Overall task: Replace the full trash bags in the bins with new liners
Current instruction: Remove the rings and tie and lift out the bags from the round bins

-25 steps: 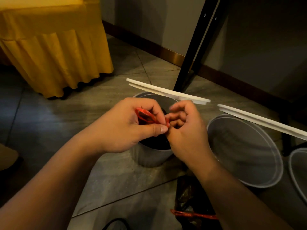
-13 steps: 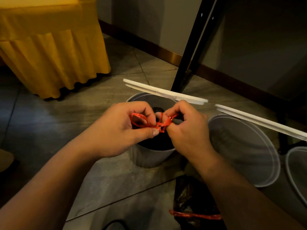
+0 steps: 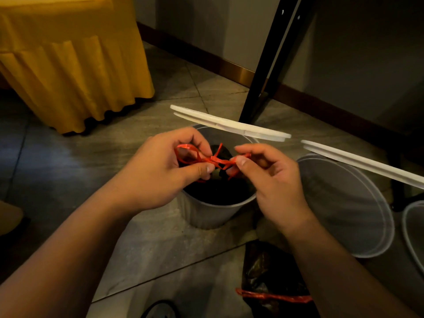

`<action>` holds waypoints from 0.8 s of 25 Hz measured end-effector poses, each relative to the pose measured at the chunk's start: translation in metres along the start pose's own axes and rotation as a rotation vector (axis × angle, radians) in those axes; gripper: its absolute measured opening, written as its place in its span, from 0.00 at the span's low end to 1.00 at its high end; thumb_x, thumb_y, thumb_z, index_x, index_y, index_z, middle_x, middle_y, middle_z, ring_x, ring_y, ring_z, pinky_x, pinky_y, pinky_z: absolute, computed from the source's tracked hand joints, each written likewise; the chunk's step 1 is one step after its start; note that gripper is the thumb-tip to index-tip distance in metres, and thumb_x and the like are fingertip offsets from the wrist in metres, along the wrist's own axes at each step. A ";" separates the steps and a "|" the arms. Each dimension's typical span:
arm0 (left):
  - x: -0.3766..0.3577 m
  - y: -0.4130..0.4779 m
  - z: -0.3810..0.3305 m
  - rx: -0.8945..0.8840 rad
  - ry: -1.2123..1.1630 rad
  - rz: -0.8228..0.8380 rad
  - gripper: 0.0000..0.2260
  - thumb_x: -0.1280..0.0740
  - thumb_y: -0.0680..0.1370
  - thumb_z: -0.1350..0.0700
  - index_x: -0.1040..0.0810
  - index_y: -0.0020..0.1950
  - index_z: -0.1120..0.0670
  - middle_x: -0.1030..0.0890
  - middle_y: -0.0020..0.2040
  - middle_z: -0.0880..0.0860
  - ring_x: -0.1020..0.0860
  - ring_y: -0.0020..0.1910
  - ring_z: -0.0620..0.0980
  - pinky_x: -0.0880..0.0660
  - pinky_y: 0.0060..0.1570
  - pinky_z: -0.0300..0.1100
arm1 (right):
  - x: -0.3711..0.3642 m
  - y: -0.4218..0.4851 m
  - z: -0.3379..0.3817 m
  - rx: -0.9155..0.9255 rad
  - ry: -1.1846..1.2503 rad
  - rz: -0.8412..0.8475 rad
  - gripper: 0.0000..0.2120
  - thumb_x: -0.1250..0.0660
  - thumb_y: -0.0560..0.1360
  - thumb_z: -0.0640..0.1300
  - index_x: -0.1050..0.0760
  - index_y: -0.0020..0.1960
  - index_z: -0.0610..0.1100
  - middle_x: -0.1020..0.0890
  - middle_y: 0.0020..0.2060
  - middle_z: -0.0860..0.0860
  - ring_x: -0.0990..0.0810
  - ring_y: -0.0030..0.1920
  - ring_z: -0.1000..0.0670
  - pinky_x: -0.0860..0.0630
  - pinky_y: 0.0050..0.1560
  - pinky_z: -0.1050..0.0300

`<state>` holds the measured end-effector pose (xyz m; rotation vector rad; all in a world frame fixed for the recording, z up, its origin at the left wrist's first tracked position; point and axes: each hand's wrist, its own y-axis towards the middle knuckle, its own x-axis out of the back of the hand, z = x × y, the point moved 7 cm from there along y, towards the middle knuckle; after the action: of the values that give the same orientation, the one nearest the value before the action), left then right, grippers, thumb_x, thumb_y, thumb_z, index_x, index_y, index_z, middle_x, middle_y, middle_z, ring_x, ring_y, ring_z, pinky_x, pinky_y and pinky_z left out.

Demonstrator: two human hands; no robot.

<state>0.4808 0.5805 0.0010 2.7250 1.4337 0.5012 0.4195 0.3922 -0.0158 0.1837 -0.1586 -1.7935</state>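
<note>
A small grey bin (image 3: 206, 214) stands on the floor with a black trash bag (image 3: 218, 191) inside it. The bag's red drawstring (image 3: 214, 159) is stretched above the bin's mouth, crossed into a knot between my hands. My left hand (image 3: 160, 173) pinches a loop of the string between thumb and fingers. My right hand (image 3: 273, 180) pinches the other end. The bin's white lid (image 3: 229, 123) stands open behind my hands.
A second, wider grey bin (image 3: 358, 226) with its raised white lid (image 3: 367, 161) stands to the right, and a third bin's rim (image 3: 410, 226) shows at the right edge. A tied black bag (image 3: 270, 278) with a red drawstring lies near my right forearm. A yellow-skirted table (image 3: 68, 65) is back left; a black stand leg (image 3: 270, 65) rises behind.
My hands have drawn apart, left hand to the left and right hand to the right. The red drawstring, bunched between my fingers a second ago, is now pulled out into a loop and a knot.
</note>
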 end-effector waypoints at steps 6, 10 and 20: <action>0.006 0.000 0.000 0.033 -0.100 -0.034 0.06 0.21 0.70 0.55 0.17 0.42 0.48 0.12 0.47 0.54 0.13 0.47 0.54 0.15 0.49 0.47 | 0.012 -0.002 -0.008 -0.129 0.231 -0.150 0.07 0.24 0.73 0.35 0.13 0.46 0.46 0.13 0.38 0.44 0.13 0.38 0.49 0.17 0.44 0.57; 0.002 0.000 -0.002 0.005 -0.203 0.001 0.07 0.23 0.71 0.62 0.18 0.41 0.52 0.12 0.51 0.52 0.13 0.50 0.48 0.19 0.49 0.38 | 0.008 -0.001 -0.012 -0.204 0.158 -0.076 0.05 0.26 0.74 0.34 0.17 0.48 0.42 0.13 0.38 0.45 0.13 0.38 0.50 0.16 0.43 0.58; 0.003 -0.002 -0.011 -0.056 -0.103 0.060 0.07 0.25 0.77 0.59 0.16 0.52 0.48 0.13 0.47 0.56 0.14 0.46 0.50 0.18 0.48 0.39 | -0.028 0.018 0.000 0.033 -0.211 0.153 0.11 0.24 0.73 0.31 0.14 0.48 0.46 0.12 0.47 0.53 0.14 0.50 0.55 0.19 0.54 0.59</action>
<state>0.4779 0.5827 0.0121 2.7127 1.2983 0.3906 0.4426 0.4159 -0.0114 0.0046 -0.3447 -1.6562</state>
